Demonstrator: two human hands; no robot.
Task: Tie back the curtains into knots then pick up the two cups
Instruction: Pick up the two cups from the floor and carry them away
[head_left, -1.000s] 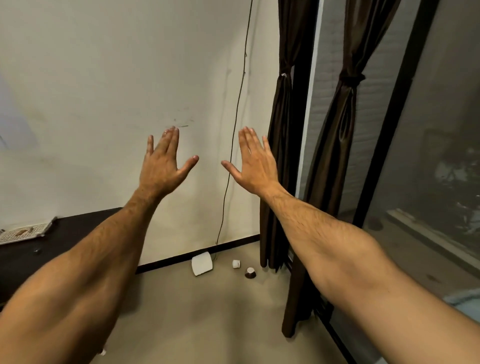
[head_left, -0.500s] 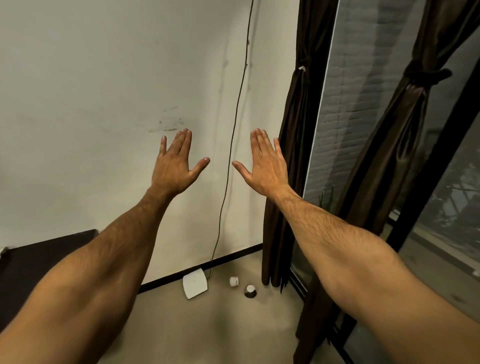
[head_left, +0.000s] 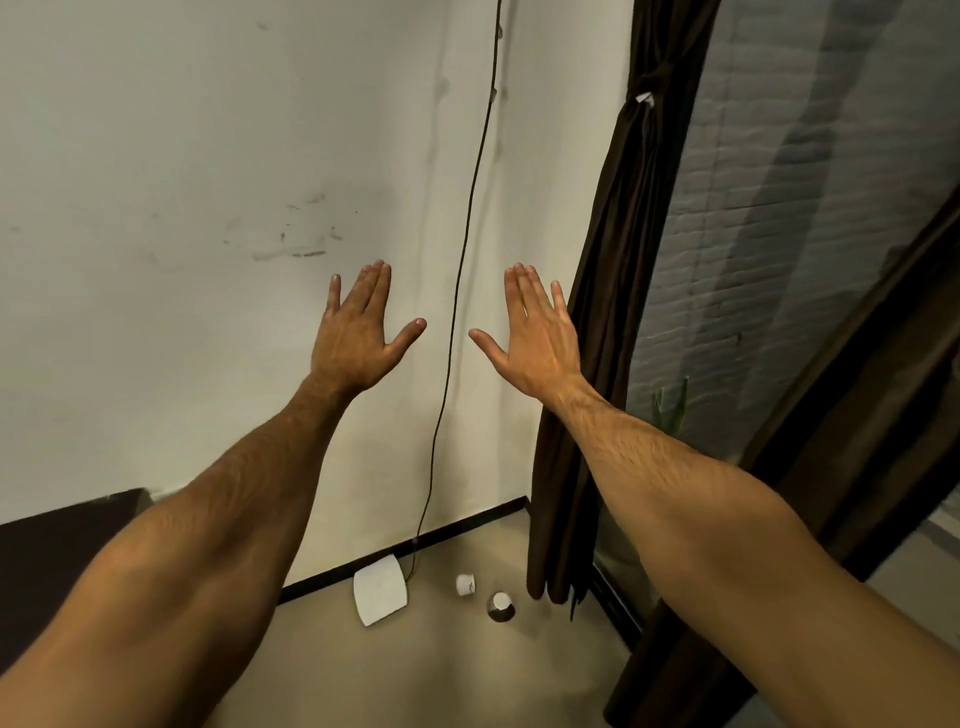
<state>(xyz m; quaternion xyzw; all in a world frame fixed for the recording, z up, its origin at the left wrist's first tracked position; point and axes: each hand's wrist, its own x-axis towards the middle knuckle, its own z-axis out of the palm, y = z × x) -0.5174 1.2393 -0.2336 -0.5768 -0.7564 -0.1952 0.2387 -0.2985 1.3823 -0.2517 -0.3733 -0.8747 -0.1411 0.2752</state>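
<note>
While both arms stretch forward at chest height in the head view, the left hand (head_left: 358, 338) and the right hand (head_left: 540, 340) are spread flat, fingers extended, thumbs pointing toward each other, grasping nothing. A thin black cable (head_left: 460, 291) hangs down the white wall (head_left: 182, 156) between the two hands and reaches the floor (head_left: 441, 670) near the corner. The left curtain (head_left: 613, 312), dark brown, hangs beside the window glass (head_left: 810, 208) at the room corner and is gathered into a knot near its top, with a small white tag at that point. The right curtain (head_left: 852, 441) runs down the right side, partly behind the right forearm; its knot is out of view. On the floor near the corner, just beside the hem of the left curtain, sit the white cup (head_left: 466, 584) and the dark cup (head_left: 501, 607), close together but apart. A white flat panel (head_left: 379, 590) leans against the dark skirting, left of the cups. A dark bench (head_left: 62, 540) edge shows at lower left.
</note>
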